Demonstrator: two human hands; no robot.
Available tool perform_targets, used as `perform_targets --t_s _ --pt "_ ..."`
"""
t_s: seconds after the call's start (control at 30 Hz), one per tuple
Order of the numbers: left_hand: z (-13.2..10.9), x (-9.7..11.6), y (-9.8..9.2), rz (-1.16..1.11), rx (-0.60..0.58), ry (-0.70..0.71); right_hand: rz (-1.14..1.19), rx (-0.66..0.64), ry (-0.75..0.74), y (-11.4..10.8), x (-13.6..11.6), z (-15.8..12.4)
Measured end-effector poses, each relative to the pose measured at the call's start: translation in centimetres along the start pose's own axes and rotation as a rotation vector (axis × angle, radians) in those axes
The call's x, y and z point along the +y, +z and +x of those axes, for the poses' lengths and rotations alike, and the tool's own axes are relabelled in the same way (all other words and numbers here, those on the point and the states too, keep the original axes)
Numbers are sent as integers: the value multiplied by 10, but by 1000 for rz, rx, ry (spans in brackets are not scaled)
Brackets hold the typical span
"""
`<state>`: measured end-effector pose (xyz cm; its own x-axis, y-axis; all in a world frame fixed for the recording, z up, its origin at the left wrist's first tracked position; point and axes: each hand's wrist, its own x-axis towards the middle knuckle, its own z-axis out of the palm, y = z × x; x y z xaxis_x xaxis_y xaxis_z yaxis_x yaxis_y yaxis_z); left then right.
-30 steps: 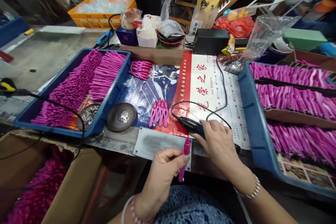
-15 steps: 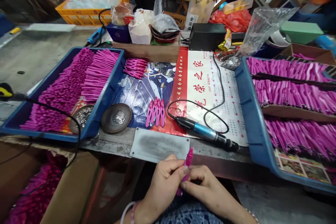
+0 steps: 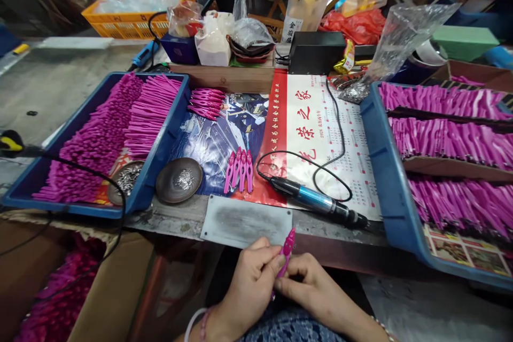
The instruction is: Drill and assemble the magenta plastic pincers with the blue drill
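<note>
Between my two hands, above my lap and near the bench edge, is a slim magenta plastic piece point(image 3: 287, 246) with a darker, pointed top, tilted slightly right. My left hand point(image 3: 256, 272) pinches its middle between thumb and fingers. Lower down, my right hand point(image 3: 306, 280) closes thumb and fingers around the same piece; its bottom end is mostly hidden. Just beyond the hands is a grey metal plate point(image 3: 246, 220). Several similar magenta pieces point(image 3: 239, 171) lie in a row behind that plate. A screwdriver-like power tool with a blue body point(image 3: 316, 200) rests to the right.
A blue tray point(image 3: 154, 192) of magenta parts stands left, another blue tray point(image 3: 385, 171) right. Small metal bits fill a brown dish point(image 3: 164, 184). More pieces point(image 3: 206, 102) are stacked behind. A cable point(image 3: 344, 155) loops over the calendar sheet point(image 3: 302, 83). A cardboard box point(image 3: 114, 288) sits lower left.
The magenta piece has turned slightly and leans a little more to the right. Both hands keep their grip on it. The view has shifted slightly.
</note>
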<state>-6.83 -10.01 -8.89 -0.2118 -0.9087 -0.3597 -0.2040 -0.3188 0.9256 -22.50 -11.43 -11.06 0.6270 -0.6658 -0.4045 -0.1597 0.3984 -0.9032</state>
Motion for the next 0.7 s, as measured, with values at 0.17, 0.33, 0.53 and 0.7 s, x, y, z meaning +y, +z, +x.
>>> perform_targets --t_s 0.17,0.33,0.53,0.7 --pt "-2 -3 -4 12 -26 -17 0 -14 21 1 2 0" --pt "-4 -4 -7 8 -54 -28 41 -56 22 0 -2 -2" --pt "-1 -5 -7 58 -68 7 126 -133 28 0 0 4" --pt "2 -5 -13 117 -88 24 141 -142 26 0 4 10"
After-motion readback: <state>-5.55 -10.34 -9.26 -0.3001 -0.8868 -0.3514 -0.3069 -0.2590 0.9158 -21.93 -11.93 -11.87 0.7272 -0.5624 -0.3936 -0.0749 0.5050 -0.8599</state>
